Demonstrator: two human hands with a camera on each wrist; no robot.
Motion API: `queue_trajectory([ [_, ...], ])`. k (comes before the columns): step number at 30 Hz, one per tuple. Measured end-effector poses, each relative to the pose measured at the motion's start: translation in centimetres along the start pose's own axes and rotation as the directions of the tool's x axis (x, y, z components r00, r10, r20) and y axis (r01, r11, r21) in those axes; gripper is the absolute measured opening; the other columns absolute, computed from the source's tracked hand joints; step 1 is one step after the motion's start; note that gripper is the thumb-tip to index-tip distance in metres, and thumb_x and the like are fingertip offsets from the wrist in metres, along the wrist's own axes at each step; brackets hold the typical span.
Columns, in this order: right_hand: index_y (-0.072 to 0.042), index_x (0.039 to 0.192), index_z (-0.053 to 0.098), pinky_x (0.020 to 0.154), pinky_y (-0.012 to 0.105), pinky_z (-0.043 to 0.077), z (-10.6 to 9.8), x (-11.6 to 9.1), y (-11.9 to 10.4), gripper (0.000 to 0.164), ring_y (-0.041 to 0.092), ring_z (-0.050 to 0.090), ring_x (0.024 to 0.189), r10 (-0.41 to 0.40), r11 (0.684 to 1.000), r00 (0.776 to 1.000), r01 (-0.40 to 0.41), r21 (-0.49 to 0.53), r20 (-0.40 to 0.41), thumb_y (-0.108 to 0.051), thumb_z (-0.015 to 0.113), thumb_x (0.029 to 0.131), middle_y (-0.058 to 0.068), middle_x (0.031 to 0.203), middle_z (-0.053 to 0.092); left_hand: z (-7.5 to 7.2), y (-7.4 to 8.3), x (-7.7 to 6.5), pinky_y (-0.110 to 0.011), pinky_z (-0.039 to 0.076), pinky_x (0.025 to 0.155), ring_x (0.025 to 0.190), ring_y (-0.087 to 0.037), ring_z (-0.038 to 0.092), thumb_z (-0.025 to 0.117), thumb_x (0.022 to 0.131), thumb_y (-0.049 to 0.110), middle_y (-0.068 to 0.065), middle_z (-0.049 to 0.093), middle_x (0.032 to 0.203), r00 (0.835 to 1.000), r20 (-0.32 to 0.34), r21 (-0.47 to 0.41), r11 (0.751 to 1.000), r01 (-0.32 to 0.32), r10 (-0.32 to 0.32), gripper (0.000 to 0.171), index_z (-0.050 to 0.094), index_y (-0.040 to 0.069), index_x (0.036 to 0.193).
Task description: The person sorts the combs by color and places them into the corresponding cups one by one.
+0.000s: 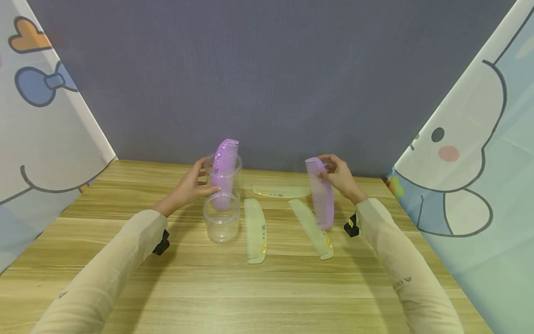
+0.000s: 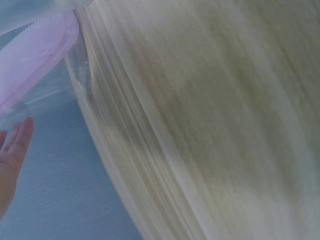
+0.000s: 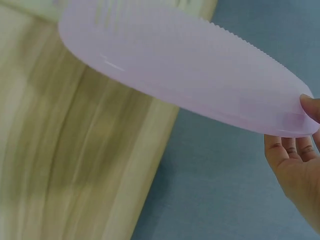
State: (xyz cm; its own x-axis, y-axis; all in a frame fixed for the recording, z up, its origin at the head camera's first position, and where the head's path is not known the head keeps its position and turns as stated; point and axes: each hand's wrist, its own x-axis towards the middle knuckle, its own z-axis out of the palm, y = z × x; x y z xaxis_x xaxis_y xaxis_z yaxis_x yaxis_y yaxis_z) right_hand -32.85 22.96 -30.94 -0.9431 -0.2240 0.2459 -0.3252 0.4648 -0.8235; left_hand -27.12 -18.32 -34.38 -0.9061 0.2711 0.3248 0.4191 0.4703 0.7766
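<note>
A purple comb (image 1: 227, 157) stands upright, slightly tilted, in the rear clear plastic cup (image 1: 238, 178). My left hand (image 1: 189, 189) holds this cup from the left, thumb across its front and fingers at its far side; in the left wrist view, fingers (image 2: 19, 142) show beside its wall. Right in front stands a second clear plastic cup (image 1: 222, 229). My right hand (image 1: 340, 178) pinches another purple comb (image 1: 323, 197) near its upper end, raised with its lower end pointing down. Behind that lower end lies a pale green comb (image 1: 310, 227), partly covered in the head view.
Two more pale green combs lie on the wooden table (image 1: 267, 297): one upright comb (image 1: 256, 232) right of the front cup, one crosswise comb (image 1: 281, 190) near the back edge. A grey panel (image 1: 267, 83) rises behind; cartoon-printed sheets (image 1: 471, 185) flank both sides.
</note>
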Motion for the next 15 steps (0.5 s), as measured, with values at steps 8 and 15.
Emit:
queue_trajectory([
  [8,0.0,0.126,0.046,0.068,0.019,0.051,1.4,0.9,-1.7,0.046,0.012,0.056,0.08,0.007,0.999,1.0,-0.008,0.047,0.015,0.005,0.06,0.082,0.027,0.109,0.056,0.1,-2.2,0.6,-0.054,0.048,0.092,0.12,-0.047,0.041,0.077,0.074,0.023,-0.027,0.03,0.14,1.0,-0.015,0.018,1.0,-0.011,0.011,0.094,0.016,0.005,0.143],
  [15,0.0,0.126,0.046,0.077,0.026,0.052,2.9,1.8,-3.1,0.046,0.021,0.057,0.088,-0.016,0.997,1.0,0.014,0.071,0.021,0.006,0.06,0.082,0.026,0.112,0.057,0.2,-2.3,0.7,-0.052,0.048,0.092,0.121,-0.045,0.042,0.077,0.073,0.025,-0.025,0.031,0.14,1.0,-0.02,0.014,1.0,-0.003,0.003,0.094,0.017,0.006,0.143],
])
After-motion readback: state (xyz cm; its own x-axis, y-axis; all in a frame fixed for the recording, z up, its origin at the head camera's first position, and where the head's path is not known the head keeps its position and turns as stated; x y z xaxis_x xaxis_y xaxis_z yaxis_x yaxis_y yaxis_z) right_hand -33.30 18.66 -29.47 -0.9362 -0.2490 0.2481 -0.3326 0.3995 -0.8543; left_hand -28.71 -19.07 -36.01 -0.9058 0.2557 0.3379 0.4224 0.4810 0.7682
